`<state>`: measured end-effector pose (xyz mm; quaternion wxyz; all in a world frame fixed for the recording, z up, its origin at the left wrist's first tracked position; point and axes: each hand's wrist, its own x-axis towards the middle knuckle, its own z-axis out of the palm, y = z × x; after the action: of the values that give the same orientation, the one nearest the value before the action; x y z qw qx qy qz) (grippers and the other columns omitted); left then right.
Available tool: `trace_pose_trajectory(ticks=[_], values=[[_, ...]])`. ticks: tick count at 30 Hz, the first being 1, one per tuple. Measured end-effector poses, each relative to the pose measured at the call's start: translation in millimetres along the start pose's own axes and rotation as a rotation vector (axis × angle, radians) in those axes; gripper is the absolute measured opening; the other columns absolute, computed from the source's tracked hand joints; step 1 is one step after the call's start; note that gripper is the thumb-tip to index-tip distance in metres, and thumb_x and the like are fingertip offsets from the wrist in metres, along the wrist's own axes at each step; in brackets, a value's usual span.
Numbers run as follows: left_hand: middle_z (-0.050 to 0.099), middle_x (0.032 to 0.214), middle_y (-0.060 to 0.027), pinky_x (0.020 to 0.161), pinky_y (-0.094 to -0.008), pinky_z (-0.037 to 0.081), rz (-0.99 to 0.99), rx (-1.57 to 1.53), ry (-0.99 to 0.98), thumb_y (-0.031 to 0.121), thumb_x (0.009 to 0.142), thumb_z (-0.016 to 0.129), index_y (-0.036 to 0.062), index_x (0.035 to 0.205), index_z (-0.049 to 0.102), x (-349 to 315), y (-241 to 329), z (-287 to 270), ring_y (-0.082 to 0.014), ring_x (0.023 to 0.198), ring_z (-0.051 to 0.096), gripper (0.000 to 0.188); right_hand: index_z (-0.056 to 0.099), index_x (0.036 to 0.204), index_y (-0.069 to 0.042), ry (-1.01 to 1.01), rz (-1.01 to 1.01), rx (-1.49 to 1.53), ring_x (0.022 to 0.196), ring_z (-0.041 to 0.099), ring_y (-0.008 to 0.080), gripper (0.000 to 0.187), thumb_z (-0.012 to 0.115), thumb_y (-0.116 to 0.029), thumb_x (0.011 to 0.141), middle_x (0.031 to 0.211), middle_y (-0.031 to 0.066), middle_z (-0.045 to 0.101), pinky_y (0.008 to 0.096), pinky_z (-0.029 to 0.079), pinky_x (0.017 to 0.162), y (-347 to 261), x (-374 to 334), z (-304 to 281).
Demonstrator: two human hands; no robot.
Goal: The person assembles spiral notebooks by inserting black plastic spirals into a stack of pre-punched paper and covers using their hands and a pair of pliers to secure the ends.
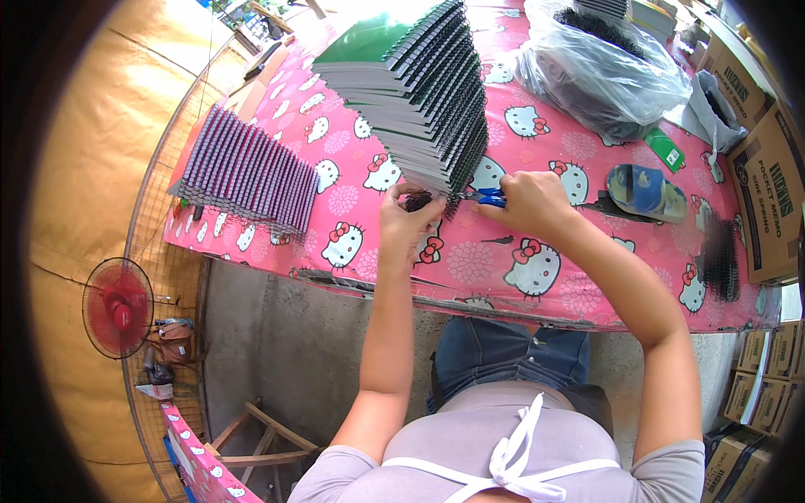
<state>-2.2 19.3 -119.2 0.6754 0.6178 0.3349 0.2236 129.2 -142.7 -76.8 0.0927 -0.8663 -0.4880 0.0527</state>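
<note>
At the near end of a tall stack of green-covered spiral notebooks point(394, 101), my left hand point(404, 225) is closed on a small bunch of black spiral coils point(418, 199). My right hand point(537, 201) is wrapped around blue-handled pliers point(491, 198), whose jaws point left to the coil ends beside the stack's lowest corner. Whether the jaws are touching a coil is too small to tell. The notebooks lie piled with their black coil spines along the right side.
Another stack, with purple coils point(243, 172), stands at left on the pink cartoon-print tablecloth point(470, 261). At right are a clear plastic bag point(579, 84) of black coils, a blue-and-yellow rounded thing point(646, 191), loose black coils point(719, 256) and cardboard boxes point(767, 193). A red fan point(117, 308) stands far left.
</note>
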Motion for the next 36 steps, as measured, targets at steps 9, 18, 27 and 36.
trace_pose_trajectory(ticks=[9,18,27,36], values=[[0.063,0.082,-0.0071,0.047,-0.0210,0.043,0.061,0.082,0.011,0.006,0.070,0.081,-0.0009,0.106,0.050,-4,-4,8,-0.0090,0.063,0.058,0.048,0.067,0.078,-0.002,0.073,-0.026,-0.011,0.069,0.068,0.0278,0.053,0.063,-0.055,0.076,0.074,0.0140,0.067,0.0389,0.053,0.062,1,6,19],[0.066,0.084,-0.0085,0.068,-0.0286,0.051,0.412,0.435,0.053,0.019,0.067,0.083,-0.0021,0.092,0.062,-6,-23,1,-0.0149,0.074,0.062,0.038,0.068,0.076,-0.003,0.583,-0.241,-0.200,0.064,0.067,0.0268,0.052,0.062,-0.055,0.076,0.069,0.0125,0.066,0.0389,0.053,0.060,23,3,41],[0.063,0.084,-0.0068,0.075,-0.0417,0.043,0.633,0.599,0.271,0.022,0.067,0.077,0.0058,0.085,0.063,-6,-46,8,-0.0266,0.083,0.059,0.028,0.068,0.081,-0.004,0.107,-0.025,-0.077,0.074,0.066,0.0264,0.049,0.063,-0.053,0.076,0.075,0.0107,0.066,0.0374,0.050,0.070,9,0,22],[0.065,0.083,-0.0070,0.082,-0.0391,0.044,0.696,0.838,0.359,0.022,0.071,0.076,0.0055,0.091,0.062,-16,-37,17,-0.0234,0.084,0.061,0.030,0.068,0.087,-0.005,-0.247,0.088,-0.041,0.087,0.064,0.0252,0.052,0.064,-0.055,0.076,0.087,0.0113,0.066,0.0407,0.048,0.077,-11,8,2]])
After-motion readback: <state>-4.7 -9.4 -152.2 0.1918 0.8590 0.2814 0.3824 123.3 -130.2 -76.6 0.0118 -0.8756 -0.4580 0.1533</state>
